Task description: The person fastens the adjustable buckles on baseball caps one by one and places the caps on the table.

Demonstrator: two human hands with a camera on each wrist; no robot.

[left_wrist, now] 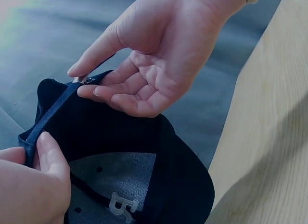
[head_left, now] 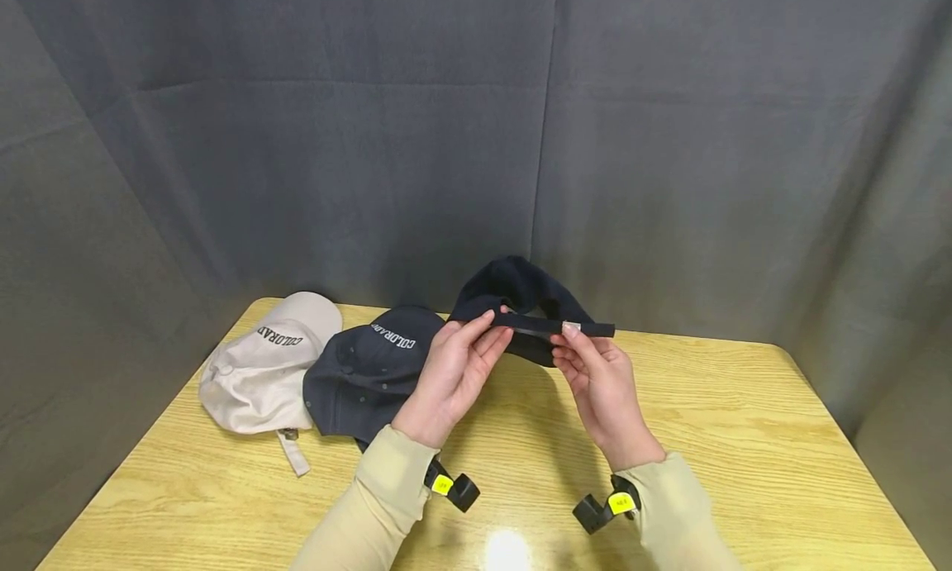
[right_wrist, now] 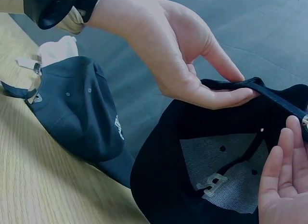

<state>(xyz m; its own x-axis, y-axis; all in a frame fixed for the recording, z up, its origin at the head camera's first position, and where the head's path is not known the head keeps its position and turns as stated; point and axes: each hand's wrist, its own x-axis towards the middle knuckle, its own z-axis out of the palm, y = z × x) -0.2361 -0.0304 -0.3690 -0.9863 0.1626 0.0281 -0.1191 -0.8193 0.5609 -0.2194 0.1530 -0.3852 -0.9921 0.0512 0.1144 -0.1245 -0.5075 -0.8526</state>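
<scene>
Both hands hold a dark baseball cap [head_left: 509,280] up over the back of the table, with its inside and mesh lining [right_wrist: 228,171] showing in the wrist views. The left hand [head_left: 454,377] pinches the back strap [head_left: 530,324] between thumb and fingers, near where it joins the cap. At the strap's other side, the right hand [head_left: 601,381] pinches it by the small metal buckle [head_left: 571,327]. The strap's free end [head_left: 601,330] sticks out to the right past that hand. The cap's front is hidden.
Left of the hands lies a navy cap [head_left: 372,364] lettered COLORADO. Beyond it, at the far left, is a beige cap [head_left: 256,381] with its strap [head_left: 293,455] hanging loose. The wooden table [head_left: 736,439] meets a grey curtain [head_left: 669,183] at the back.
</scene>
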